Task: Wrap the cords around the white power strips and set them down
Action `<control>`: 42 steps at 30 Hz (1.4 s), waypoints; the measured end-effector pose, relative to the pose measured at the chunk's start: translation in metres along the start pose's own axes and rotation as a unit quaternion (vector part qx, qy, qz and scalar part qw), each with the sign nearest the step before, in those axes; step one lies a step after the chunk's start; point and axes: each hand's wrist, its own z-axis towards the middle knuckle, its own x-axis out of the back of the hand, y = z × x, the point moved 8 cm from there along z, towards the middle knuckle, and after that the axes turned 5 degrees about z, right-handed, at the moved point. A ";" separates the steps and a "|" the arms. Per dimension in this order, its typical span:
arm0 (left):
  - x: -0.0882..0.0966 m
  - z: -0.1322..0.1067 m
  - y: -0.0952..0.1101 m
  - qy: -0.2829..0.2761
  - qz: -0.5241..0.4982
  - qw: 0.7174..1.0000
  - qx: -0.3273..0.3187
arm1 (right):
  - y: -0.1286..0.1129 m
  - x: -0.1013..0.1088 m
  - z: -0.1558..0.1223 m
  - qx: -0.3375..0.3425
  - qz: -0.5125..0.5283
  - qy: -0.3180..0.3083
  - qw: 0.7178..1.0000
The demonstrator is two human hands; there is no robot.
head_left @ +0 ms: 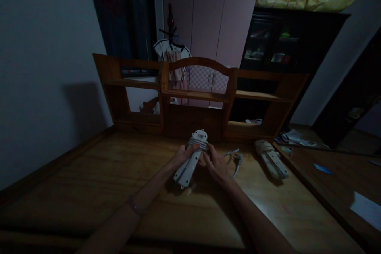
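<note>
A white power strip (pixel 188 170) is tilted over the wooden desk, underside up, with its grey-white cord (pixel 199 141) wound several times around its upper part. My left hand (pixel 182 157) is closed on the strip's left side, thumb across the windings. At the right edge of the windings, my right hand (pixel 216 163) has its fingers bent and closed around the cord; the exact grip is partly hidden. Beyond my right hand, the loose cord end and its plug (pixel 238 158) lie on the desk. A second power strip (pixel 272 162), wrapped in its own cord, rests farther right.
A wooden shelf unit (pixel 196 96) runs along the back of the wooden desk (pixel 119 182). To the right, a lower brown surface (pixel 336 182) carries a blue card (pixel 322 168) and white paper (pixel 366 209). A wall (pixel 50 67) bounds the left side.
</note>
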 end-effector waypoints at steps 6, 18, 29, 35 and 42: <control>0.000 0.005 -0.008 -0.014 -0.019 1.000 0.010 | -0.001 -0.002 0.003 0.000 -0.094 0.029 0.995; -0.009 -0.001 0.005 -0.143 0.069 0.985 -0.073 | 0.006 0.002 0.004 0.034 -0.140 0.046 0.988; 0.001 0.002 0.026 0.075 0.120 0.967 -0.210 | 0.007 0.012 0.010 0.010 0.000 0.075 0.997; 0.024 -0.007 0.036 0.235 0.202 0.915 -0.258 | 0.016 0.010 0.014 0.025 0.011 0.059 0.998; 0.073 -0.041 0.058 0.476 0.213 0.805 -0.283 | 0.037 0.008 0.014 0.017 -0.117 0.034 0.992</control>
